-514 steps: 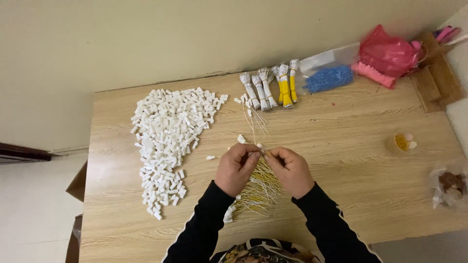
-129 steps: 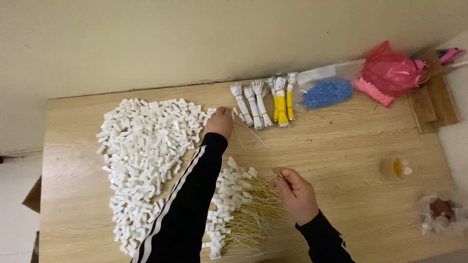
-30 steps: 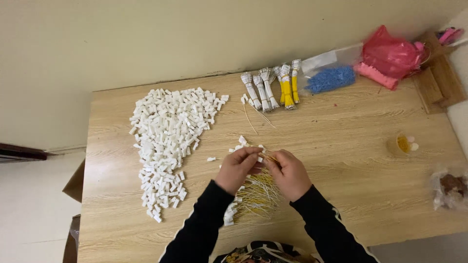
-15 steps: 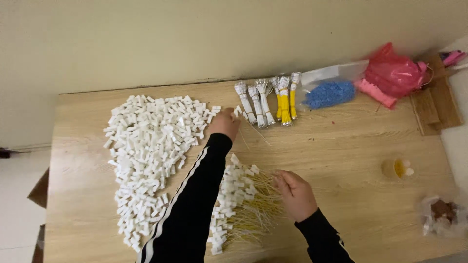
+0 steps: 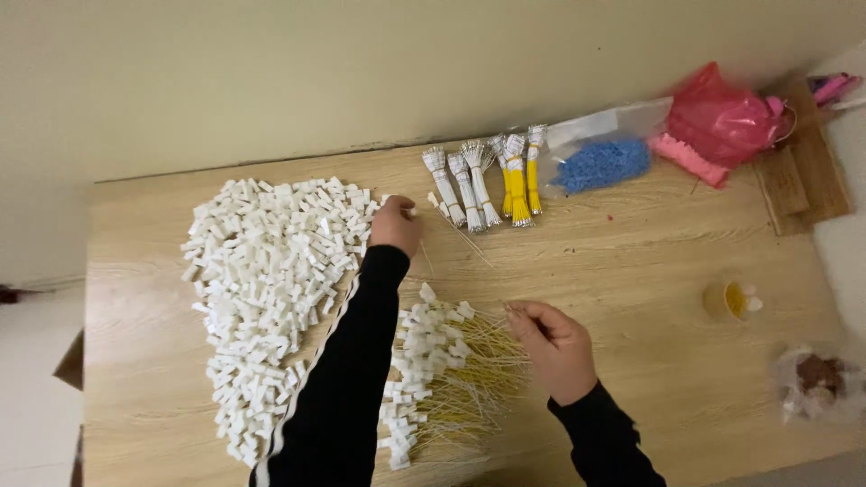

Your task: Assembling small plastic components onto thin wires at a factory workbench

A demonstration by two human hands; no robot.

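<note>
Head view: our left hand (image 5: 394, 224) pinches at the white connector pile (image 5: 271, 289), its one o'clock edge. Right hand (image 5: 557, 347) nips thin yellow wires (image 5: 469, 379). Wires seem light, floppy; we'd grip near the plugs.

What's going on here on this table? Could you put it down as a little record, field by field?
Surface: wooden table
Left hand: stretched out to the edge of the big heap of small white plastic pieces
Right hand: pinching thin yellow wires tipped with white pieces
Behind: tied wire bundles, white and yellow
Far right: bag of blue bits, pink bag, small yellow cup
</note>
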